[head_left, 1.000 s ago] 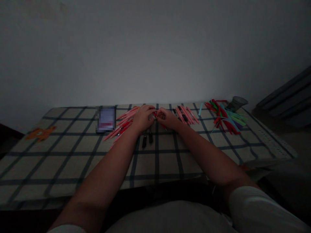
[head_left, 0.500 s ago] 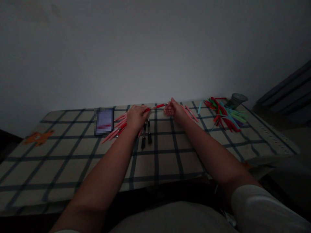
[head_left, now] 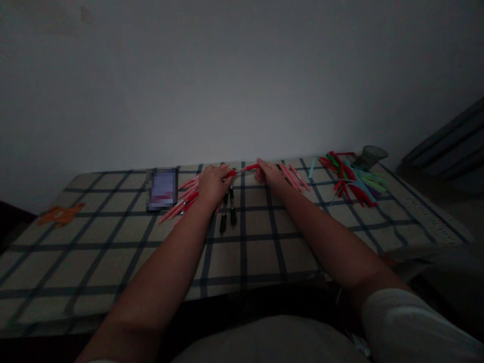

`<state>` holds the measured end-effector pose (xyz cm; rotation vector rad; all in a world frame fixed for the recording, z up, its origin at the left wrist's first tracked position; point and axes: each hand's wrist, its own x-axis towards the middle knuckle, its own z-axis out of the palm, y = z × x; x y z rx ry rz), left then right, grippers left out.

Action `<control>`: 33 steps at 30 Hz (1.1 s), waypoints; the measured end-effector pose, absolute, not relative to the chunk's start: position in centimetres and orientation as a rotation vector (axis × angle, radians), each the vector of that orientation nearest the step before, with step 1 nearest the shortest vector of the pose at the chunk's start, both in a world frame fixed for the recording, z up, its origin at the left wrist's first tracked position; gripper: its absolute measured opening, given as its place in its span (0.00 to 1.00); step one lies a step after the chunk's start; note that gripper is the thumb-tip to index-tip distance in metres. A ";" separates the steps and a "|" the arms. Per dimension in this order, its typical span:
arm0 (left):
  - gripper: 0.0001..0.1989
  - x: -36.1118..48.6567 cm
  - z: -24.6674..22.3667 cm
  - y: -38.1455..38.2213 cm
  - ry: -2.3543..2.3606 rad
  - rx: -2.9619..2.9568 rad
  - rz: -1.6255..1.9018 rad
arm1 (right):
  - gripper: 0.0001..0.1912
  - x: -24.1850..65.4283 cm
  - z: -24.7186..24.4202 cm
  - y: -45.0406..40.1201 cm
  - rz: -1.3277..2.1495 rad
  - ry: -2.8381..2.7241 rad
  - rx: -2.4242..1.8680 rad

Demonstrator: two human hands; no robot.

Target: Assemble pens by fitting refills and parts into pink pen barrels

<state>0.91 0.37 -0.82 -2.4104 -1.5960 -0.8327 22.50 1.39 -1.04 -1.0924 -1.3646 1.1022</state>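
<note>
My left hand [head_left: 215, 182] is closed around the red end of a slim pen [head_left: 251, 167]. A thin pale length shows between that end and a second red section to the right. The fingertips of my right hand [head_left: 267, 174] pinch the far end of this second section. Close to my left hand lie several pink pens [head_left: 185, 201], some with red parts. Below its fingers are slim pieces with black ends [head_left: 232, 217], partly hidden by the hand. More pink pens [head_left: 293, 176] rest beside my right hand.
A tablet-like device [head_left: 163, 189] with a blurred screen lies left of the pens. At the right are a pile of red, green and blue strips [head_left: 351, 181] and a clear cup [head_left: 370, 157]. A checked cloth [head_left: 260, 252] covers the table against the wall.
My right hand has closed on the right end of the red pen section, where its fingers were curled just beside the tip before. My left hand stays nearly still.
</note>
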 end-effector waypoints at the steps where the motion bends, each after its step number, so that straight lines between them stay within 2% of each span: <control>1: 0.13 0.9 -0.9 0.4 -1.598 -2.418 -0.835 | 0.31 22.5 -0.9 1.4 1.097 -1.363 -1.110; 12: 0.19 1.7 -0.7 -0.4 -1.344 -2.790 -0.781 | 0.19 22.3 -0.4 0.4 1.130 -1.545 -1.109; 15: 0.19 1.8 -0.6 -0.7 -1.401 -2.723 -0.859 | 0.22 22.5 -0.5 0.4 1.108 -1.608 -1.073; 20: 0.16 1.7 -0.6 -0.7 -1.462 -2.661 -0.902 | 0.31 22.4 -1.2 1.1 1.081 -1.584 -1.105; 33: 0.17 1.3 -1.2 0.0 -1.406 -2.674 -0.834 | 0.29 22.8 -1.5 1.5 1.073 -1.642 -1.132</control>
